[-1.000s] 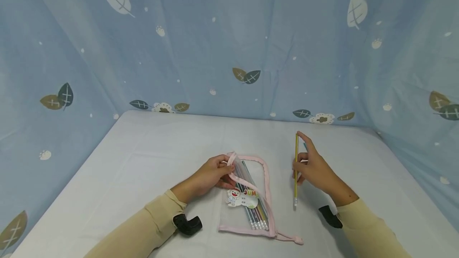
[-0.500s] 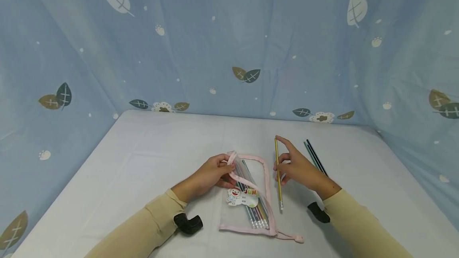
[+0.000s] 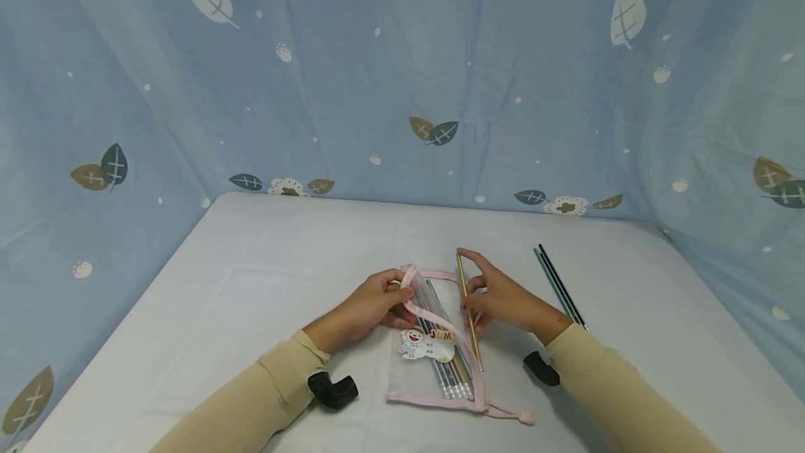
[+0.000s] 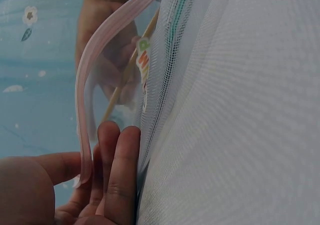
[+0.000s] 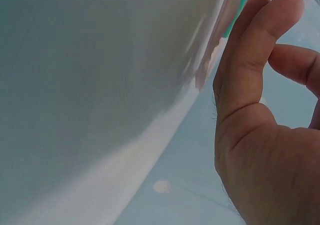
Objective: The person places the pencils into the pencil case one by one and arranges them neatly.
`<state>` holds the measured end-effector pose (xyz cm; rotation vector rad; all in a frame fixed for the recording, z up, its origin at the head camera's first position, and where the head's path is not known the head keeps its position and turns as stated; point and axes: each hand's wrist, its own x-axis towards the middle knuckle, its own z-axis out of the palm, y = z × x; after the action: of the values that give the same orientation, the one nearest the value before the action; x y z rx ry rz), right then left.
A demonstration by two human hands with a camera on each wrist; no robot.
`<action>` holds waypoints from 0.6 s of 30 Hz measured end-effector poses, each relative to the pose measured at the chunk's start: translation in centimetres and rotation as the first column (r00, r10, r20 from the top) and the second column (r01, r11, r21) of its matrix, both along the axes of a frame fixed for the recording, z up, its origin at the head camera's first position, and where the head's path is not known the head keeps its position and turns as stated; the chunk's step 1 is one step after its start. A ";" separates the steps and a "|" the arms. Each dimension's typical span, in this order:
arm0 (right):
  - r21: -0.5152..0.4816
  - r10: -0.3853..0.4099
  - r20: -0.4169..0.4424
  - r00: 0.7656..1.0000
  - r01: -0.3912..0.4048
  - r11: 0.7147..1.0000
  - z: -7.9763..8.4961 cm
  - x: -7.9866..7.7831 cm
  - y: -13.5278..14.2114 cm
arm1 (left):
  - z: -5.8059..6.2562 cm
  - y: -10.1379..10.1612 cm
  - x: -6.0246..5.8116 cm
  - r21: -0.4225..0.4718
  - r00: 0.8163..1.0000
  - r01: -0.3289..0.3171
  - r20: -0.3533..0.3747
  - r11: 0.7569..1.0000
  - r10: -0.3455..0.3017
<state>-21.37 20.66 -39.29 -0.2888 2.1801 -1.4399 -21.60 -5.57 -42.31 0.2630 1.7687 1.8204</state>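
Observation:
A see-through mesh pencil case [image 3: 434,405] with pink trim lies on the white table, several pencils [image 3: 449,372] inside it. My left hand [image 3: 371,306] pinches the trim at its upper left and lifts the flap; in the left wrist view the thumb and fingers [image 4: 125,175] are on either side of the pink edge [image 4: 82,100]. A yellow pencil [image 3: 473,331] is held by my right hand [image 3: 506,299], the index finger stretched to its top end. This pencil crosses the case's right edge; whether its lower end is inside or above the mesh, I cannot tell.
A dark pencil [image 3: 561,284] and a teal pencil [image 3: 550,275] lie side by side right of my right hand. A pink zipper pull [image 3: 523,416] sticks out from the case's lower right corner. Behind the table hangs a blue leaf-patterned curtain [image 3: 352,89].
My right hand has moved left with the yellow pencil, from beside the case to its right edge. The two loose pencils have come into fuller view. My left hand keeps its place.

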 end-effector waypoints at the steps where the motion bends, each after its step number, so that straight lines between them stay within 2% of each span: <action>1: -0.001 0.003 0.007 1.000 -0.003 1.000 0.0 0.0 -0.1 | 0.0 0.0 0.0 0.004 1.000 0.000 0.001 1.000 0.000; 9: 0.004 0.081 0.036 0.996 -0.081 0.997 -0.4 -0.2 -0.6 | 0.2 0.1 0.0 0.004 1.000 0.000 0.013 1.000 0.000; 18: 0.088 0.120 -0.014 0.993 -0.118 0.989 -0.1 0.2 -1.6 | 0.2 0.0 0.0 -0.009 1.000 -0.011 0.018 1.000 0.011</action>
<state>-21.17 19.07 -39.37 -0.3965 2.1953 -1.2787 -21.62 -5.52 -42.09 0.2328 1.7688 1.8172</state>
